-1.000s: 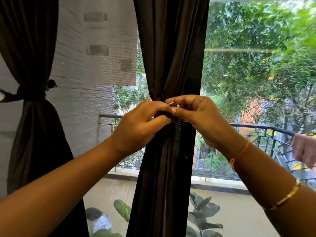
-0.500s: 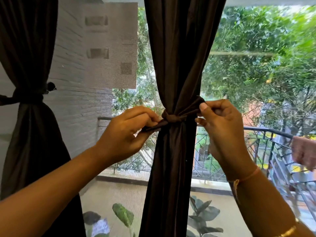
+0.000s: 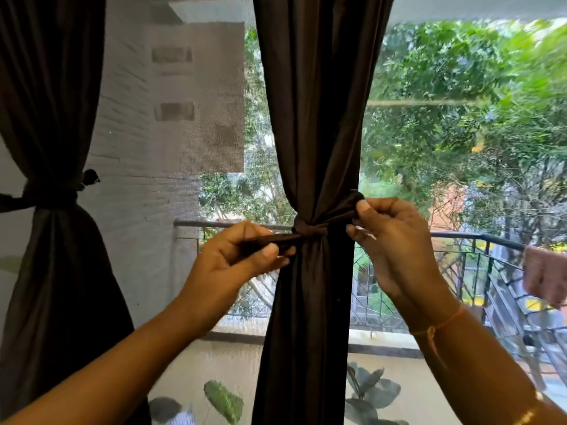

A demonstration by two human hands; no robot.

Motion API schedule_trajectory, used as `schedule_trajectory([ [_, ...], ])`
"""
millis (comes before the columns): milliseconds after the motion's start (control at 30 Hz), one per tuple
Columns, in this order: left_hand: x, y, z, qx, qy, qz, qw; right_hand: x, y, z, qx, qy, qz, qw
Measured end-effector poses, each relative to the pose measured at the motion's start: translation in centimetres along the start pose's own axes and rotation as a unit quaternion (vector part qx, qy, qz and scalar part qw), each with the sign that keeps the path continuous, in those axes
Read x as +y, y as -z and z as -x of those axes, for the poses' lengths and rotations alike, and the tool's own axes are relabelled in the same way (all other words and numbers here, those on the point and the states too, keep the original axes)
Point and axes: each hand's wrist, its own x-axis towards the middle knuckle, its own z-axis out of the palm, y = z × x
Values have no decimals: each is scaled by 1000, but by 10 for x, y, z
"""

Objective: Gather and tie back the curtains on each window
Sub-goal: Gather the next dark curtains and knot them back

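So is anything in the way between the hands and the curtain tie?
Nothing visible. The left hand and right hand each pinch an end of the tie, knotted around the middle curtain.

An orange thread (image 3: 441,325) and gold bangle (image 3: 528,418) sit behind the right hand (image 3: 395,246).

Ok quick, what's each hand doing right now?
Left hand: closed, pinching the left end of the dark brown fabric tie-back.
Right hand: closed, pinching the tie-back's right end.
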Motion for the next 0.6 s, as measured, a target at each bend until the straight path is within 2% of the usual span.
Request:
schedule_trajectory([
  [67,-13,-9,1,59,66,123,989,2,0,0,-1,-19,-2,1000],
  [167,-20,-26,-1,128,86,175,972,5,2,5,-5,-47,-19,999],
  [267,-26,-46,3,150,69,126,978,10,3,13,11,-67,-37,997],
  [333,-30,-60,8,123,68,68,988,14,1,19,22,-63,-15,998],
  [433,-36,-78,11,69,87,38,993,16,3,29,15,-42,12,999],
  [600,-46,-107,9,51,30,-88,994,1,33,36,24,13,156,987],
])
